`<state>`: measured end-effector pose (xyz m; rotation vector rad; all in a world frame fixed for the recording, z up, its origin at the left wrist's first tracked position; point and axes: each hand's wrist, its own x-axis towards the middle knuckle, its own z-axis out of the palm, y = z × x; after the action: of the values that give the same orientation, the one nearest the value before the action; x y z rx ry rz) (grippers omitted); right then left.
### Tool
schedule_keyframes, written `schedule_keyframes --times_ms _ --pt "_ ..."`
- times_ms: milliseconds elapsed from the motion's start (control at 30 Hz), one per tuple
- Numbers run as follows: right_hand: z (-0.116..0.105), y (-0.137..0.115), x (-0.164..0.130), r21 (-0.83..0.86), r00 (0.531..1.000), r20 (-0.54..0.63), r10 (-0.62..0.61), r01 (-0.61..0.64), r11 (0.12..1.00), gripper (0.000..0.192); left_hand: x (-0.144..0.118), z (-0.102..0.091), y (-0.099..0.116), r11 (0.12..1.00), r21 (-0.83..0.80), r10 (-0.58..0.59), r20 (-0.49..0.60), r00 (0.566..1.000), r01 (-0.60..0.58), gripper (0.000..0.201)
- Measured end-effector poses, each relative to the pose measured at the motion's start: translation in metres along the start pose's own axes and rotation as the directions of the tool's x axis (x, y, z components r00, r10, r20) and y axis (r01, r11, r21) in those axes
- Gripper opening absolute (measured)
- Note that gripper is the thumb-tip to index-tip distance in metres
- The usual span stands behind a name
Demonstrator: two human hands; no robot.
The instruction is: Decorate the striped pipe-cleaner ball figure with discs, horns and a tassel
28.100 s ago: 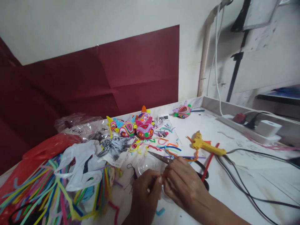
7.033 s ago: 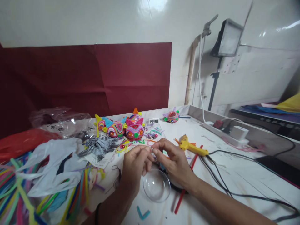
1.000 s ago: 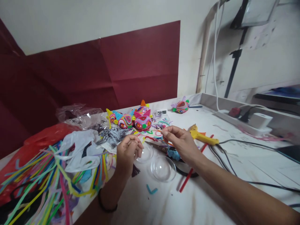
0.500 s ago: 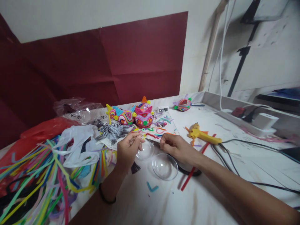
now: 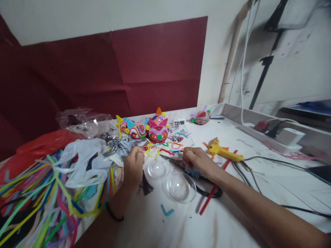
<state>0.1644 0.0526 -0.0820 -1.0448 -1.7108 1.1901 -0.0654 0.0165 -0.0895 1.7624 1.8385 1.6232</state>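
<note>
My left hand (image 5: 133, 166) is closed over the table, a black band on its wrist. Whatever its fingers hold is hidden. A dark tassel (image 5: 147, 186) is close beside it; whether they touch, I cannot tell. Two clear plastic half-domes, one farther back (image 5: 158, 168) and one nearer (image 5: 181, 187), sit between my hands. To their right my right hand (image 5: 198, 160) is closed too, with its grip hidden. Beneath it are scissors (image 5: 173, 161), partly covered, and a small bluish piece (image 5: 192, 172) that I cannot identify.
Colourful fish-like ornaments (image 5: 157, 132) stand at the back. Pipe cleaners (image 5: 49, 193), a white bag (image 5: 86, 162) and a red bag (image 5: 46, 143) fill the left. A yellow glue gun (image 5: 224, 151), red stick (image 5: 214, 193) and power strip (image 5: 274, 137) are on the right.
My hands have moved apart: the left shifted slightly left, the right slightly right. The left fingers have curled from a pinch into a fist. More of the tassel and scissors shows.
</note>
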Motion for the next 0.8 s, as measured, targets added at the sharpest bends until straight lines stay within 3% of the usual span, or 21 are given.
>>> schedule_keyframes --times_ms 200,367,500,667,800 --pt "0.004 -0.005 0.004 0.245 0.996 -0.002 0.090 -0.087 0.966 0.027 0.003 0.001 -0.010 0.995 0.099 0.018 0.080 0.997 -0.026 0.032" --pt "-0.007 -0.005 0.011 0.488 0.985 -0.043 0.166 -0.124 0.864 0.017 0.009 0.006 -0.027 0.992 0.065 -0.109 0.053 0.993 0.106 0.038" --pt "-0.026 0.005 0.030 0.615 0.952 -0.081 0.296 -0.186 0.766 0.006 0.014 0.003 -0.033 0.968 0.021 -0.250 0.062 0.966 0.249 0.042" --pt "-0.057 0.023 0.065 0.679 0.894 -0.102 0.437 -0.258 0.687 0.022 0.021 0.003 -0.046 0.946 -0.015 -0.321 0.068 0.945 0.323 0.049" --pt "-0.088 0.028 0.092 0.692 0.871 -0.180 0.458 -0.218 0.688 0.029 0.022 0.007 -0.051 0.944 0.018 -0.329 0.060 0.942 0.328 0.047"
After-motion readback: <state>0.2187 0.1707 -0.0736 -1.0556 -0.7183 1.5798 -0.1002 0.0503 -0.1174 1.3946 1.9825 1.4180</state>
